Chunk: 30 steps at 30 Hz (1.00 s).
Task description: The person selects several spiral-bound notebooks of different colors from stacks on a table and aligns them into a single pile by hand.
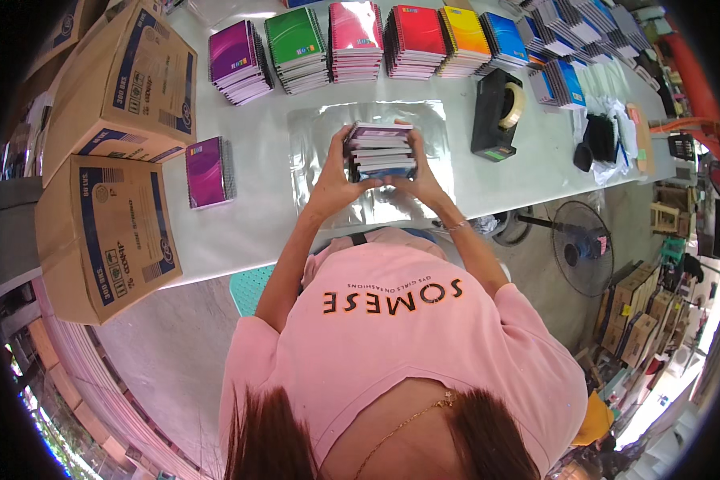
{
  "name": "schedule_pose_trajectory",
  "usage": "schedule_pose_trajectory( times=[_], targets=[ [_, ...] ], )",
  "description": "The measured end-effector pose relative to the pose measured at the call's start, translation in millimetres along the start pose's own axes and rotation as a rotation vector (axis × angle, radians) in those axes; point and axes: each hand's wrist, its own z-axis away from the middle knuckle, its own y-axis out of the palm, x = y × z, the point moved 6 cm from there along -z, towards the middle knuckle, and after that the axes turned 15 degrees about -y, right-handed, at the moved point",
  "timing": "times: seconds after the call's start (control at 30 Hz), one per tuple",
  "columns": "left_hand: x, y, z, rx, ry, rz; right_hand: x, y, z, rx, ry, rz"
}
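Between my hands a small stack of spiral notebooks (382, 152) stands on edge, page edges toward me. My left hand (338, 176) grips its left side, and my right hand (420, 180) grips its right side, with the thumbs nearly meeting at the near edge. Beneath the stack lies a shiny clear plastic sheet (316, 144) on the pale table (264, 232). To the left rests a short pile topped by a purple notebook (206, 172).
Along the far side stand notebook piles: purple (234, 52), green (296, 36), pink (355, 28), red (416, 32), yellow (464, 30), blue (502, 38). A black tape dispenser (490, 112) sits right. Cardboard boxes (108, 232) flank the left edge; a fan (582, 248) stands beyond the table.
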Motion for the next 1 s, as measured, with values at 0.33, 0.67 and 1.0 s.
schedule_pose_trajectory(
  times=[0.33, 0.67, 1.0],
  targets=[
    [12, -4, 5, -0.04, 0.109, -0.036, -25, 15, 2, -0.092, 0.038, -0.059],
    [6, -7, 17, -0.067, 0.075, -0.098, -30, 19, 14, 0.007, 0.128, -0.057],
    [3, -19, 9, -0.064, -0.175, 0.302, -19, 9, 9, 0.117, 0.232, -0.078]
  ],
)
